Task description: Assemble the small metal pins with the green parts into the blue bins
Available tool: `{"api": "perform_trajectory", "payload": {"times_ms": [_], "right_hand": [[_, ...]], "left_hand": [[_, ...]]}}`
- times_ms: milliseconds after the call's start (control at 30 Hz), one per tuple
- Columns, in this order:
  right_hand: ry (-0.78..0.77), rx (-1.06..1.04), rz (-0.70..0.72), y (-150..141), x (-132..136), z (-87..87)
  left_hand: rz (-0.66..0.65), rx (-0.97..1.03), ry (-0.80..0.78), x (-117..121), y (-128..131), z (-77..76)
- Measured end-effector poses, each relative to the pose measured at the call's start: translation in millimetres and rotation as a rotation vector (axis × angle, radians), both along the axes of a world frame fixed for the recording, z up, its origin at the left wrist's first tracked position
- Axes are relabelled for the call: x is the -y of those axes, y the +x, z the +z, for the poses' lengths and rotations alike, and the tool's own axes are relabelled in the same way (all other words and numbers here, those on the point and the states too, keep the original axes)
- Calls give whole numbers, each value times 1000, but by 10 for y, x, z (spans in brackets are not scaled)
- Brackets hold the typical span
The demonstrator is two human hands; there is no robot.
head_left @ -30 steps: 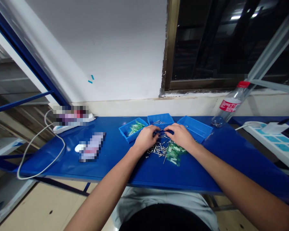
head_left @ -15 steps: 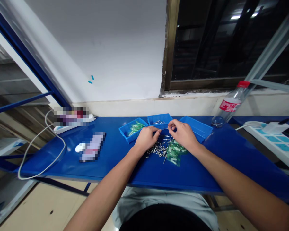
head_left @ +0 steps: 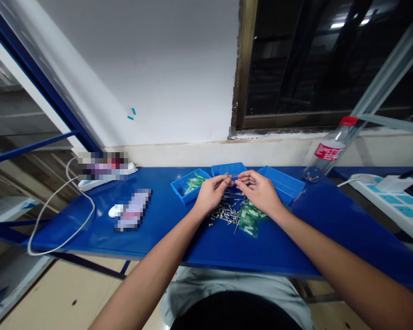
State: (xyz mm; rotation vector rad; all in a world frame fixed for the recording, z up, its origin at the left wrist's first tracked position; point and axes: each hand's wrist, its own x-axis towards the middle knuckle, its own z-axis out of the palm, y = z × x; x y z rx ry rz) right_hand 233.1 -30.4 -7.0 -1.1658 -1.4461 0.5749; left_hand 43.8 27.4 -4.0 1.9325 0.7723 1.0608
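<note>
While hands [head_left: 209, 195] pinch thin pin [head_left: 231, 175] | metal pile [head_left: 227, 213] just nearer wearer

Room before metal pile [head_left: 227, 214], blue bins [head_left: 289, 187] behind

Dim overall, soft wall shadow, lamp reflections in dark window [head_left: 316, 68].

Pale wall [head_left: 179, 73] with a dark, brown-framed window [head_left: 316, 68] above a blue table [head_left: 151, 238], beige floor [head_left: 58, 288] below.
</note>
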Motion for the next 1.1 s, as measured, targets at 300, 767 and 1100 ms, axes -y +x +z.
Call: {"api": "perform_trajectory", "payload": {"times_ms": [300, 767, 1100], "right_hand": [[36, 155, -35, 49, -14, 10], [33, 331, 24, 16, 54, 49], [85, 385, -39, 37, 54, 43]], "left_hand": [[66, -176, 229, 21, -31, 21], [-28, 37, -109, 64, 8, 34], [-153, 37, -255, 92, 30, 9]]}}
